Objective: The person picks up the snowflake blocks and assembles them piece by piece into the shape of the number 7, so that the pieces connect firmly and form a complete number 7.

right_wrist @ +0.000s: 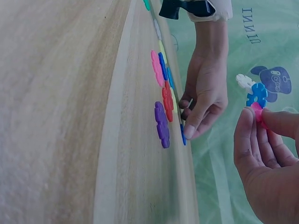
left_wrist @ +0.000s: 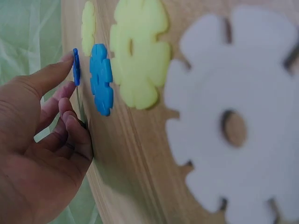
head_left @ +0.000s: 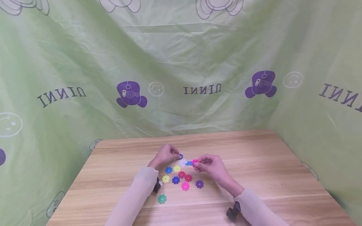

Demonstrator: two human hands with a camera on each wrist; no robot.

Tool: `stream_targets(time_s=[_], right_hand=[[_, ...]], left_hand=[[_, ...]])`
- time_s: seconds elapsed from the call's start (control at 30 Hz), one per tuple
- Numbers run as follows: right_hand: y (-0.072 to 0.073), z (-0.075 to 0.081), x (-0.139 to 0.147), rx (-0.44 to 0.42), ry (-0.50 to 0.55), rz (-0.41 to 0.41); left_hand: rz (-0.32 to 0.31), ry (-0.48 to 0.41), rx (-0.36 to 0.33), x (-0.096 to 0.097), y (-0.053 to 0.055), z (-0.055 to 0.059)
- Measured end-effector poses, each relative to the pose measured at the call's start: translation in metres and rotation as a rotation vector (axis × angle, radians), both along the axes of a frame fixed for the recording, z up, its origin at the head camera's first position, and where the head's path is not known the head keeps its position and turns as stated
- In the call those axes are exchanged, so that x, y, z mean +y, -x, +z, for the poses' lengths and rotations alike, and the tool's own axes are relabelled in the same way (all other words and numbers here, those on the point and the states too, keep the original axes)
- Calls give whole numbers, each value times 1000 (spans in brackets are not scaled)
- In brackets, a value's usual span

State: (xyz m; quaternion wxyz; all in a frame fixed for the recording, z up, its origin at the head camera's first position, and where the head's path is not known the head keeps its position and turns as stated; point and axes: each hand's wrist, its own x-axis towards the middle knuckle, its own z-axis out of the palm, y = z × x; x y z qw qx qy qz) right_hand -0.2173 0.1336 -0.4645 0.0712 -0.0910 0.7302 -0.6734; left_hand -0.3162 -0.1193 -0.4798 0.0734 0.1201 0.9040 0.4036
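Toward the back of the loose pieces, my left hand [head_left: 166, 156] pinches a dark blue snowflake disc [left_wrist: 76, 67] by its edges, between thumb and fingertip. The left wrist view has that disc nearly edge-on. My right hand [head_left: 213, 167] holds up a short chain of joined snowflake discs. Its thumb and fingers grip the pink disc [right_wrist: 258, 112] at one end. A light blue disc [right_wrist: 257, 94] sits in the middle and a white disc [right_wrist: 245, 81] at the far end, pointing toward the left hand.
Several loose discs lie on the wooden table [head_left: 113, 182], among them a purple one [head_left: 199, 184], a pink one [head_left: 185, 186], a green one [head_left: 162, 198] and a blue one [head_left: 168, 170]. A green printed cloth [head_left: 175, 56] hangs behind and beside the table.
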Motion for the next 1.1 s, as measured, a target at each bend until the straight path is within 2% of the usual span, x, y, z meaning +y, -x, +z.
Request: stream_targets(time_s=[0.2, 0.4, 0.53, 0.63, 0.77, 0.87, 0.93, 1.1], right_hand=[[1, 1, -1, 3, -2, -8], [1, 1, -2, 1, 4, -9], [1, 0, -3, -1, 0, -19], [1, 0, -3, -3, -3, -14], [1, -1, -1, -9, 0, -16], [0, -1, 1, -16, -4, -30], [0, 0, 3, -17, -12, -37], [2, 3, 4, -13, -33, -48]], left_hand=[[-27, 28, 14, 2, 0, 2], [-20, 27, 6, 5, 0, 4], [14, -3, 25, 5, -3, 3], [56, -62, 26, 4, -8, 1], [108, -179, -50, 2, -17, -2], [122, -249, -123, 1, -23, 0], [119, -287, -162, 0, -27, 3], [108, -342, -204, 0, -36, 16]])
